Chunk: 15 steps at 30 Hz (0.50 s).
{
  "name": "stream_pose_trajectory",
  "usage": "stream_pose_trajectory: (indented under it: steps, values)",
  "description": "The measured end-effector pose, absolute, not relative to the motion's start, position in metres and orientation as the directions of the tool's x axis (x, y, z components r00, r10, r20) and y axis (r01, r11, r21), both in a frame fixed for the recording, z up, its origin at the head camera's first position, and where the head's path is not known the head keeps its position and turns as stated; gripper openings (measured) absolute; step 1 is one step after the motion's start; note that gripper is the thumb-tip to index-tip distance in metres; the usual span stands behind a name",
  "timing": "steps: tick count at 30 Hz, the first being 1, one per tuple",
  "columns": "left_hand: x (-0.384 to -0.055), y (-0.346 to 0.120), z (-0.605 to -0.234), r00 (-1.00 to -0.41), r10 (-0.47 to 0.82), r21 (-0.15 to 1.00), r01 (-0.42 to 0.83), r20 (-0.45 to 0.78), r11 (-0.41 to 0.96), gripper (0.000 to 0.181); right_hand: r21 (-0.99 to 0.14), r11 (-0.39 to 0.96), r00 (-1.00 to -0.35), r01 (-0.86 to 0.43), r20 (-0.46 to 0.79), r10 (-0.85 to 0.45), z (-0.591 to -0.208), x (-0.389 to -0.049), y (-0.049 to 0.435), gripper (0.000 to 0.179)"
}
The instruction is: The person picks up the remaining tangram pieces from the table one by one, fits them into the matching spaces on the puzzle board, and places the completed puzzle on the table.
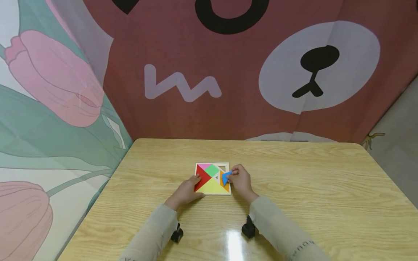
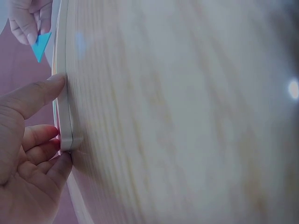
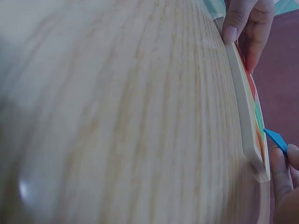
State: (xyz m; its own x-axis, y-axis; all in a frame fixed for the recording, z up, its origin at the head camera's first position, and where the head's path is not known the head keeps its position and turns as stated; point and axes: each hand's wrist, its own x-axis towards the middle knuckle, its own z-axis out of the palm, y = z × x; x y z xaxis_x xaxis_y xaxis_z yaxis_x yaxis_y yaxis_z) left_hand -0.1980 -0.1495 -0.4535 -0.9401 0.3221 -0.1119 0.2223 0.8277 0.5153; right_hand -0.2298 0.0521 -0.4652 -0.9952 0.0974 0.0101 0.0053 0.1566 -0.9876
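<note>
A tangram board with a white rim point(image 1: 225, 164) lies flat on the table. In it sit a red triangle point(image 1: 203, 178), a yellow triangle point(image 1: 213, 187), a green square point(image 1: 211, 170), a pink piece point(image 1: 204, 165) and an orange piece point(image 1: 226, 187). Triangular recesses show at its upper right and near its middle. My left hand point(image 1: 185, 192) grips the board's near left corner, thumb on the near edge. Between thumb and fingers, my right hand point(image 1: 242, 181) pinches a blue triangle point(image 1: 225, 177), tilted above the orange piece; the left wrist view shows this triangle point(image 2: 41, 46) too.
The wooden table point(image 1: 310, 188) extends around the board on all sides. Behind it hangs a reddish-brown cloth point(image 1: 183, 119) with a bear print, and a floral cloth point(image 1: 65, 145) hangs at the left. Dark wrist devices point(image 1: 249, 228) sit under both sleeves.
</note>
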Motion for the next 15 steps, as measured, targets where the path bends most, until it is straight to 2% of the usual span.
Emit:
stream_pose_trajectory:
  steps: [15]
  values:
    - [-0.199, -0.151, -0.456, -0.937, 0.338, 0.512, 0.250, -0.086, 0.822, 0.067, -0.977, 0.214, -0.995, -0.007, 0.027, 0.091, -0.471, -0.236, 0.037, 0.016]
